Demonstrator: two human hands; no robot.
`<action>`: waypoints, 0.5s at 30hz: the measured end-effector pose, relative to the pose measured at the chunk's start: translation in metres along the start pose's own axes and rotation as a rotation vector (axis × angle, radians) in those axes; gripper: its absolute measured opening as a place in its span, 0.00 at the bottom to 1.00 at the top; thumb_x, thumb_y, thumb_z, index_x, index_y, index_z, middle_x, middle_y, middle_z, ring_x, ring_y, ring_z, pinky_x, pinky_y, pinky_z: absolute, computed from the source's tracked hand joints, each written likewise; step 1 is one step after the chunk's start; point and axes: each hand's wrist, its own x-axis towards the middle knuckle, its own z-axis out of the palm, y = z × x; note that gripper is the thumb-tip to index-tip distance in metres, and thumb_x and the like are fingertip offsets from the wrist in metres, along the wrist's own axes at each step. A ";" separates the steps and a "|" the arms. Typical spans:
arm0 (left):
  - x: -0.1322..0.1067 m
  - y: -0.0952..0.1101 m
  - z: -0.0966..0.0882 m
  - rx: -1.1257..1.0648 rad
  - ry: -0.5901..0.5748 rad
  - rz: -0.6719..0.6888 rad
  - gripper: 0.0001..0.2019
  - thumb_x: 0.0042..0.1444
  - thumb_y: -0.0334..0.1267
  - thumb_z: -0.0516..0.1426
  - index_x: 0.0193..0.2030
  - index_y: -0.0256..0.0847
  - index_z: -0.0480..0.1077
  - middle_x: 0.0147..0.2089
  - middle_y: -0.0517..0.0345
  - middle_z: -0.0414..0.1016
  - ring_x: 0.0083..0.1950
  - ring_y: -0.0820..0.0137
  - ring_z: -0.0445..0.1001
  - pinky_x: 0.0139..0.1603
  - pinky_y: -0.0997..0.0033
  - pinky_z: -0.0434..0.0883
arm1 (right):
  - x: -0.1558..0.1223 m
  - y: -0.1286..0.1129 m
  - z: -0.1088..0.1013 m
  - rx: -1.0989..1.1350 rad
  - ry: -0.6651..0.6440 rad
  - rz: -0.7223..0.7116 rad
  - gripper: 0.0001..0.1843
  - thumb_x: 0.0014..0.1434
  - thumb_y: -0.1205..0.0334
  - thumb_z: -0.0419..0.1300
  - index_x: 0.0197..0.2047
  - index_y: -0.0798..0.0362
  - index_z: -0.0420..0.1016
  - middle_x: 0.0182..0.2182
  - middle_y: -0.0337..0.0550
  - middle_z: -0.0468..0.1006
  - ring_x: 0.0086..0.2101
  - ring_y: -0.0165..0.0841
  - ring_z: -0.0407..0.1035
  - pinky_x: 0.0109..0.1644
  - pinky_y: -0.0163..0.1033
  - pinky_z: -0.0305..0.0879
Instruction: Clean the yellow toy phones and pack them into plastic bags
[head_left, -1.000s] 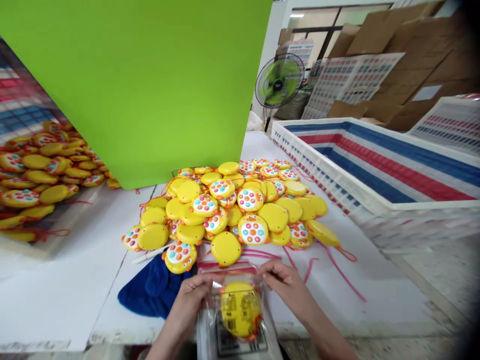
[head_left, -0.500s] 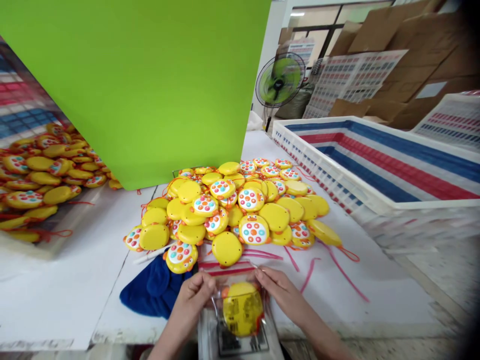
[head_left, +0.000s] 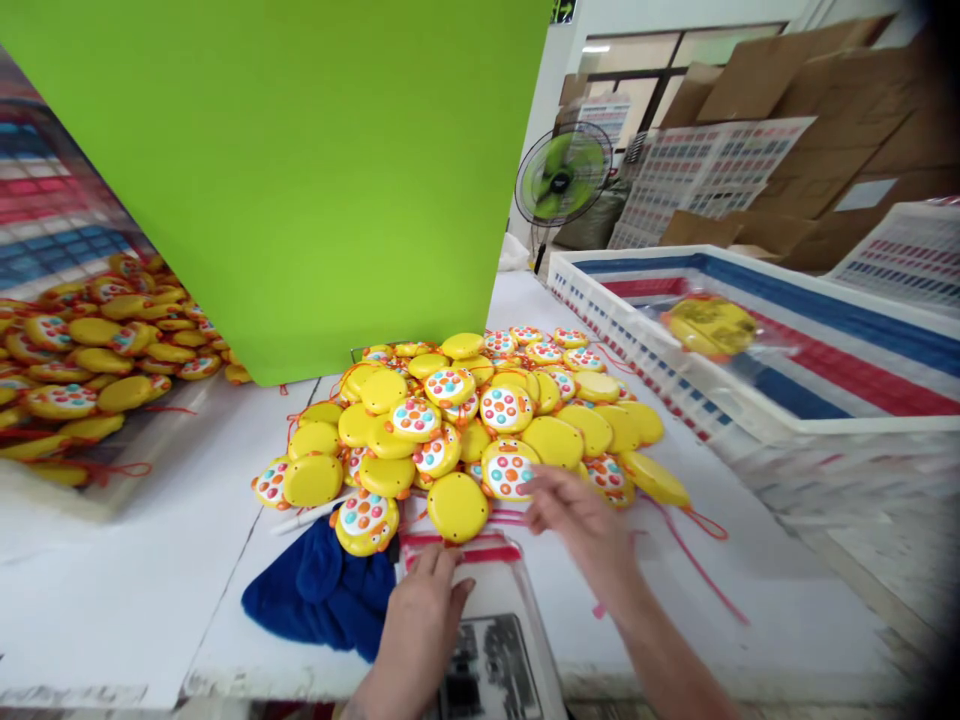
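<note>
Bright, even light fills the room around us, leaving soft, faint shadows on the white table [head_left: 720,570]. A bagged yellow toy [head_left: 711,326] blurs, the left-hand crate [head_left: 56,505] smears, and darkness swallows the far right edge.

The toys [head_left: 458,507] are smooth, glossy plastic; the bags [head_left: 491,592], clear shiny film; the cloth [head_left: 319,595] near the table [head_left: 150,590] edge, matt plush.

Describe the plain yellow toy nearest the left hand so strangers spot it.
Before the green panel spreads a toy heap. At its near edge, just beyond the left hand, sits the toy. Its plain back sets it apart from the dotted toys on either side.
</note>
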 end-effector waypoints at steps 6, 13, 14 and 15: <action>0.002 0.002 0.025 0.449 0.125 0.095 0.10 0.57 0.33 0.57 0.46 0.39 0.67 0.41 0.52 0.71 0.40 0.61 0.73 0.31 0.69 0.71 | -0.011 0.008 0.070 -0.930 -0.152 -0.190 0.25 0.60 0.59 0.55 0.61 0.49 0.61 0.55 0.57 0.70 0.44 0.49 0.73 0.38 0.48 0.72; 0.002 0.001 0.022 0.452 0.176 0.164 0.09 0.57 0.35 0.57 0.45 0.37 0.69 0.39 0.50 0.71 0.40 0.59 0.70 0.41 0.57 0.69 | 0.000 0.022 0.081 -0.854 -0.164 -0.194 0.42 0.49 0.63 0.65 0.65 0.52 0.52 0.53 0.57 0.69 0.53 0.54 0.64 0.55 0.57 0.62; 0.002 0.000 0.023 0.441 0.173 0.172 0.09 0.57 0.34 0.57 0.45 0.37 0.69 0.40 0.51 0.71 0.40 0.59 0.70 0.41 0.57 0.69 | 0.000 0.024 0.081 -0.786 -0.151 -0.172 0.43 0.47 0.64 0.66 0.64 0.53 0.53 0.51 0.56 0.70 0.53 0.53 0.63 0.57 0.59 0.59; 0.002 0.000 0.024 0.428 0.169 0.185 0.09 0.57 0.33 0.57 0.46 0.37 0.69 0.41 0.51 0.72 0.41 0.59 0.70 0.42 0.56 0.69 | -0.001 0.024 0.080 -0.717 -0.135 -0.142 0.43 0.45 0.65 0.67 0.63 0.52 0.55 0.50 0.55 0.70 0.53 0.53 0.62 0.58 0.59 0.58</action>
